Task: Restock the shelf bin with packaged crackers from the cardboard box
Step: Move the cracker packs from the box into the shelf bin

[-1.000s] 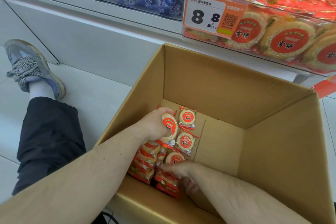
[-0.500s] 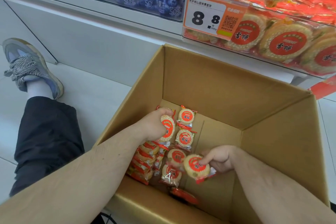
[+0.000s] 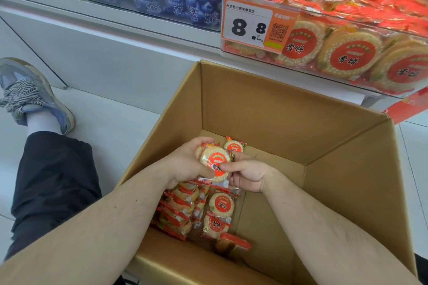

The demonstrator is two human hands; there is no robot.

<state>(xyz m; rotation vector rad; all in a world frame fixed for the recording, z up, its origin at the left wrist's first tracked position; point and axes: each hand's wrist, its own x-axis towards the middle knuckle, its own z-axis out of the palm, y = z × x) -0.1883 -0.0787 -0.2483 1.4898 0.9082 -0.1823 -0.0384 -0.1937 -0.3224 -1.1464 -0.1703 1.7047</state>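
- Half a second ago your right hand [image 3: 249, 174] was holding one cracker packet alone, low on the right of the pile; now it has come up and left, and it meets your left hand [image 3: 187, 164] above the pile.
- The grip of your left hand is closed around a small stack of cracker packets [image 3: 214, 162]; before it held them lower, against the left wall of the cardboard box [image 3: 324, 146].
- The grip of your right hand pinches the right edge of the top packet, thumb on the front; I judge that you are adding this packet to the stack.
- For the task this means that you are collecting a handful, and nothing has gone to the shelf bin [image 3: 347, 62] yet.
- The held packets are in the box, above its far left corner, and the bin is further away and to the right, above the box.
- Each packet is a round pale cracker in clear wrap with a red round label and red sealed ends; the wrap looks slippery, so I think a loose stack may slide.
- The remaining packets [image 3: 196, 210] lie along the near left of the box floor, some flat, some on edge; one more [image 3: 234, 147] lies just beyond your hands.
- The bin looks already quite full behind its price tag [image 3: 252, 26].
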